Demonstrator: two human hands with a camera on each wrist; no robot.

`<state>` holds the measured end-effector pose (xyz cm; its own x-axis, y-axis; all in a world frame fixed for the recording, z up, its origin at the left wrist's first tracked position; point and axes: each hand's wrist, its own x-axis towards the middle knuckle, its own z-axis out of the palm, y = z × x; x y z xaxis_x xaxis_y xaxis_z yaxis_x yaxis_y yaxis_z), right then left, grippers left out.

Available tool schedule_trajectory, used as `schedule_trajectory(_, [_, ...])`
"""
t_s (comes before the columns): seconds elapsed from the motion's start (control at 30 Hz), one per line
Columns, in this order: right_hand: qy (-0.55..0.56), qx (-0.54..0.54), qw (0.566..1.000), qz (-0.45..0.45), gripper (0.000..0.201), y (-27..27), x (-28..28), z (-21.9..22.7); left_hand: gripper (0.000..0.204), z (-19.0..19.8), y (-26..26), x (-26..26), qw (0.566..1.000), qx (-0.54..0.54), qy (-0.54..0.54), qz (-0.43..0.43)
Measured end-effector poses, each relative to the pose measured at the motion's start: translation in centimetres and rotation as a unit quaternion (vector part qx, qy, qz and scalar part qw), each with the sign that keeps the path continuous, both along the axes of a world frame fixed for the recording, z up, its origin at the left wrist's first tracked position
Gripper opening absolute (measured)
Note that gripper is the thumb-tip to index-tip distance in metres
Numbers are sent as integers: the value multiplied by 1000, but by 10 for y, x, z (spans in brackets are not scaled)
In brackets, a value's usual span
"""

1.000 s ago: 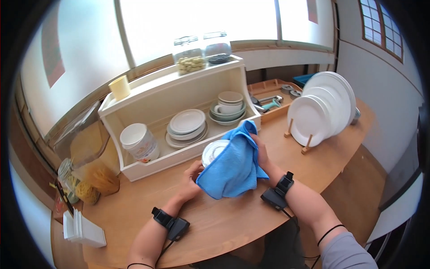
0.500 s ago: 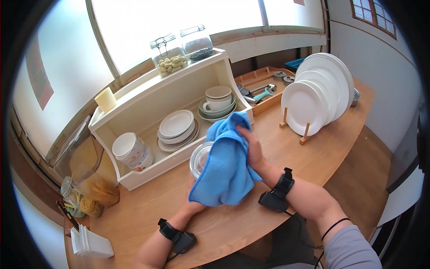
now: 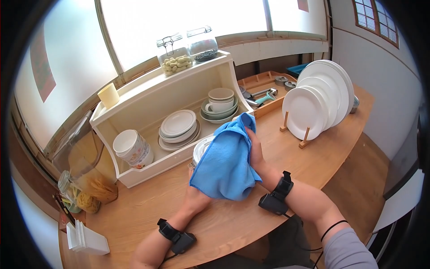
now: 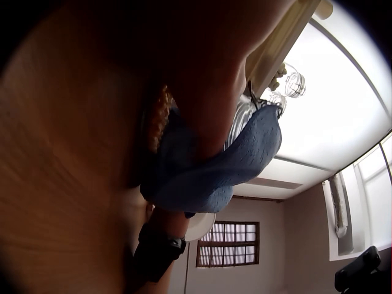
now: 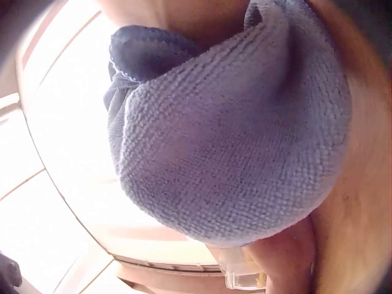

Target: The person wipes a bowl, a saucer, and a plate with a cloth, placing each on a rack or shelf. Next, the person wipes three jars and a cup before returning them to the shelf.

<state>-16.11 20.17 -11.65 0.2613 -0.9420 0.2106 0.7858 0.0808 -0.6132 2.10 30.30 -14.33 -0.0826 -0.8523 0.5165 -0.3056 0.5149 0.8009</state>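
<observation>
A blue cloth (image 3: 226,166) drapes over a glass jar with a round lid (image 3: 201,150) and a wire clasp, held above the tabletop. My left hand (image 3: 197,198) holds the jar from the near left side, its fingers mostly hidden behind the cloth. With my right hand (image 3: 255,151) I grip the cloth at the jar's right side. In the left wrist view the jar's clear glass (image 4: 241,120) shows beside the cloth, and grainy orange-brown contents (image 4: 160,116) show below the hand. The cloth fills most of the right wrist view.
A cream shelf (image 3: 148,173) holds bowls (image 3: 132,148), stacked plates (image 3: 178,123) and a cup (image 3: 219,105); clip-top jars (image 3: 177,62) stand on top. White plates (image 3: 304,112) stand in a wooden rack at right. Pasta containers (image 3: 101,188) and white bins (image 3: 87,237) are at left.
The left hand has shifted from the jar's left side to lower down, partly behind the cloth. The cloth and right hand have moved slightly over the jar. The head view has turned a little.
</observation>
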Motion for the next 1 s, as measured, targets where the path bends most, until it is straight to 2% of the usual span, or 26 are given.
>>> schedule_trajectory(0.17, [20, 10, 999, 48, 34, 10, 9, 0, 71, 3, 3, 11, 995, 95, 31, 25])
schedule_trajectory(0.23, [62, -1, 996, 65, 33, 9, 2, 5, 72, 3, 2, 20, 991, 120, 41, 34])
schedule_trajectory(0.3, [61, -11, 995, 81, 34, 4, -5, 4, 76, 8, -5, 26, 991, 100, 62, -55])
schedule_trajectory(0.33, [17, -26, 995, 92, 33, 2, -7, 2, 84, 11, -4, 23, 975, 124, 143, -114])
schedule_trajectory(0.37, [-26, -41, 994, 102, 32, 0, -10, 0, 84, 10, -4, 24, 975, 124, 145, -117])
schedule_trajectory(0.4, [-10, -22, 999, 22, 34, -9, -7, -5, 90, 8, -2, 28, 965, 157, 160, -133])
schedule_trajectory(0.43, [-9, -21, 1000, 20, 34, -13, -8, -9, 95, 7, -1, 30, 955, 191, 174, -148])
schedule_trajectory(0.5, [14, 13, 1000, 14, 36, -11, -5, -3, 98, 9, -3, 28, 958, 180, 148, -167])
schedule_trajectory(0.57, [51, 50, 995, 70, 37, 3, 5, -3, 102, 11, -3, 25, 961, 169, 120, -182])
schedule_trajectory(0.63, [144, -57, 987, 52, 39, 1, 19, -22, 102, 12, 1, 14, 950, 137, 177, -216])
schedule_trajectory(0.67, [144, -58, 986, 54, 39, 4, 18, -19, 98, 5, -4, 19, 965, 127, 138, -184])
schedule_trajectory(0.77, [148, -68, 982, 96, 38, 13, 13, -12, 95, -2, -11, 26, 972, 113, 109, -174])
schedule_trajectory(0.83, [172, -126, 977, -14, 32, 14, 16, -16, 93, 5, -9, 21, 969, 118, 134, -172])
schedule_trajectory(0.87, [171, -126, 977, -13, 32, 16, 17, -14, 91, 8, -7, 19, 964, 124, 157, -173])
schedule_trajectory(0.9, [186, -135, 971, -67, 29, 18, 18, -12, 91, 9, -7, 20, 965, 124, 156, -172])
schedule_trajectory(0.93, [199, -144, 962, -121, 26, 22, 18, -8, 91, 9, -8, 23, 970, 117, 128, -168])
schedule_trajectory(0.97, [198, -146, 962, -119, 26, 25, 17, -2, 90, 8, -9, 25, 975, 111, 99, -163])
schedule_trajectory(1.0, [231, -141, 948, -169, 25, 28, 16, 5, 90, 2, -12, 27, 976, 110, 98, -161])
